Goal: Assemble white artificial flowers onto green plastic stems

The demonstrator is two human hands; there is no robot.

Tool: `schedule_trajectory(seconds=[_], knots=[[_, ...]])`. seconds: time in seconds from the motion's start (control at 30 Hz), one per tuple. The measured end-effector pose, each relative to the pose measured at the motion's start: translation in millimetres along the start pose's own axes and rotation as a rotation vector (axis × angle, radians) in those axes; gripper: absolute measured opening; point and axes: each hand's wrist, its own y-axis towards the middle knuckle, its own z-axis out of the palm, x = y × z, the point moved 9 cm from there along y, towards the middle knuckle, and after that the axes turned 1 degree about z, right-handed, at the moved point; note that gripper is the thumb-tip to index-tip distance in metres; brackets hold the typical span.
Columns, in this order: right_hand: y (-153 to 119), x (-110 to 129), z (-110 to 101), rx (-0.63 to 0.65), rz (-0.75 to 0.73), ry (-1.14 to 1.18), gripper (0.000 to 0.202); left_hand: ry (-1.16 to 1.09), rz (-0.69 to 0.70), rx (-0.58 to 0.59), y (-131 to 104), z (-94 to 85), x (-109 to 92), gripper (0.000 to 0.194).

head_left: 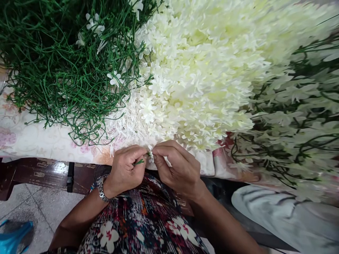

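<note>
My left hand (126,168) pinches a thin green plastic stem (138,162) at the table's near edge. My right hand (177,165) meets it fingertip to fingertip and pinches a small white artificial blossom (150,154) at the stem's tip. Both hands sit just below a big heap of loose cream-white blossoms (201,70). A metal watch is on my left wrist.
A tangled pile of bare green stems (58,63) lies at the back left. Stems with blossoms on them (296,120) are heaped at the right. A floral cloth (31,141) covers the table. A dark wooden rail (42,173) runs below its edge, with a blue object (13,236) on the floor.
</note>
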Motion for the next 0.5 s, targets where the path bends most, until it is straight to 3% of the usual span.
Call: schedule_trajectory(seconds=[0.17, 0.5], knots=[[1.5, -4.1, -5.9, 0.031, 0.041, 0.068, 0.021, -0.069, -0.014, 0.049, 1.2, 0.3, -1.7, 0.015], [5.2, -4.2, -8.0, 0.092, 0.066, 0.052, 0.013, 0.018, 0.032, -0.012, -1.0, -1.2, -6.4, 0.015]])
